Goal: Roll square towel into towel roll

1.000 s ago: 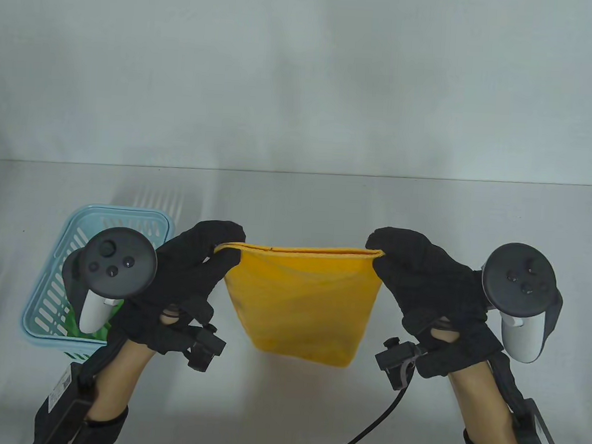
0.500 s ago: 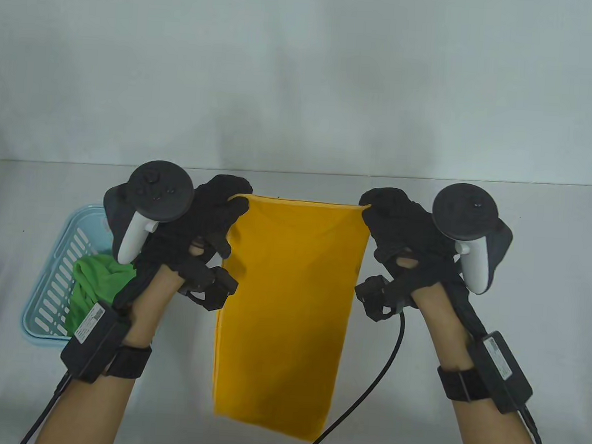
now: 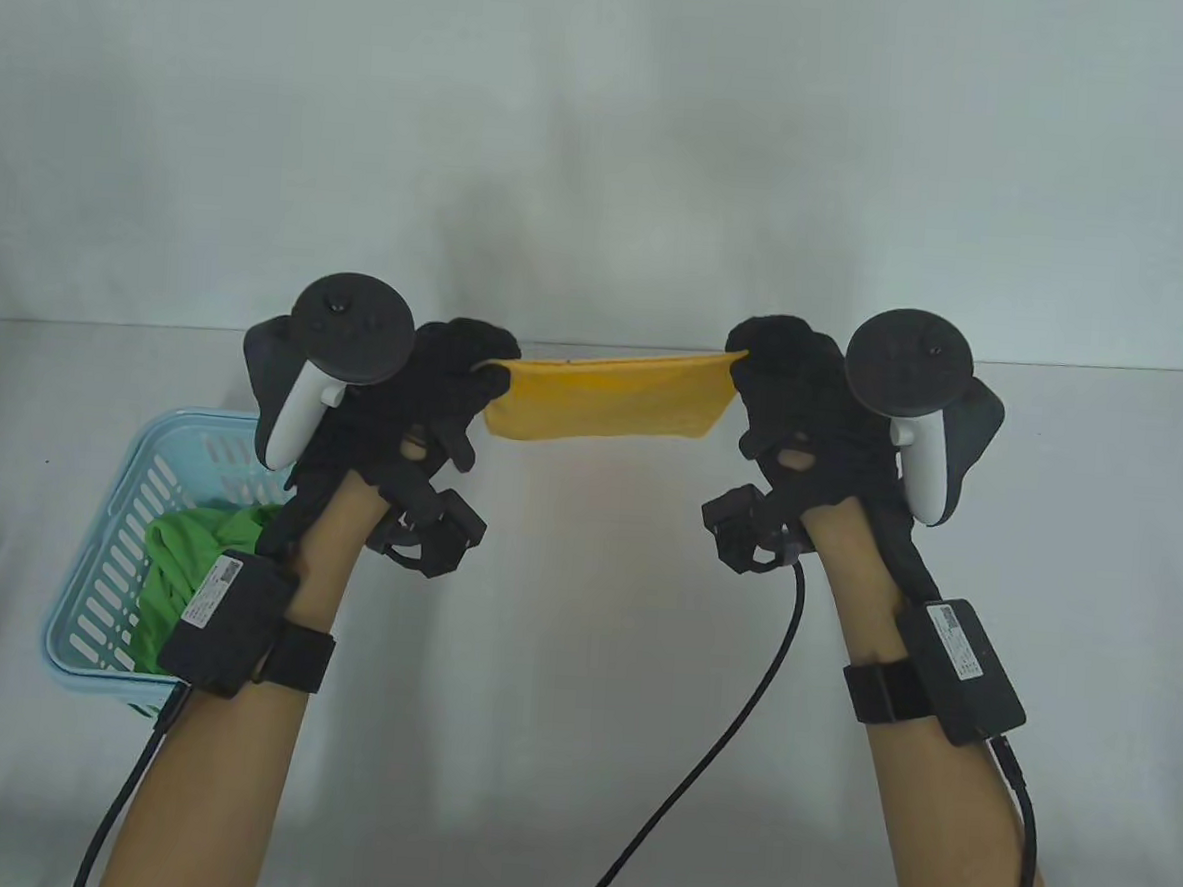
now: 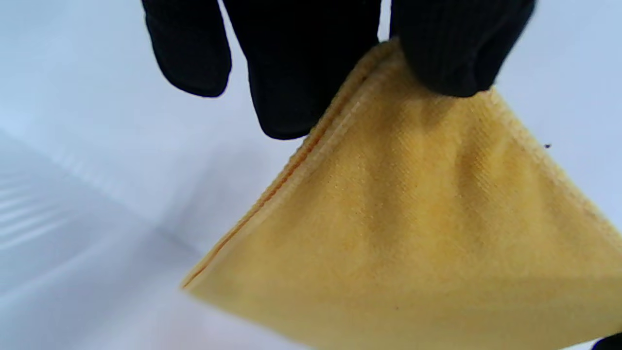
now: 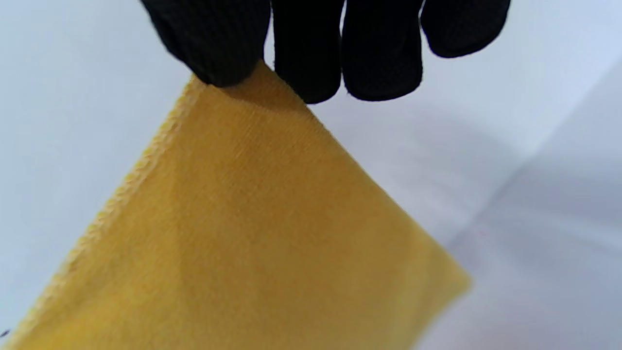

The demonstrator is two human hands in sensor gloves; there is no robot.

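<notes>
Two gloved hands hold the yellow towel [image 3: 609, 400] stretched between them in the air above the far part of the table [image 3: 583, 583], near its back edge. The left hand [image 3: 434, 394] sits at about nine o'clock of the towel and pinches its left top corner; in the left wrist view the thumb [image 4: 457, 53] presses on the hemmed corner of the towel [image 4: 418, 228] with a finger [image 4: 301, 82] behind it, while another finger hangs free beside. The right hand [image 3: 794, 406] sits at three o'clock of the towel and pinches the right top corner; in the right wrist view the thumb [image 5: 218, 43] lies on the corner of the towel [image 5: 252, 233] and the other fingers [image 5: 381, 53] are curled close behind it. From the table view the towel shows as a short, wide band, its top edge taut from hand to hand and its lower edge sagging a little; whether it is doubled over I cannot tell. At about eight o'clock of the left hand, well apart from the towel, stands a light blue basket [image 3: 114, 545] on the table, with a green cloth [image 3: 178, 569] lying in it. A black cable [image 3: 722, 762] runs from the right wrist down toward six o'clock
</notes>
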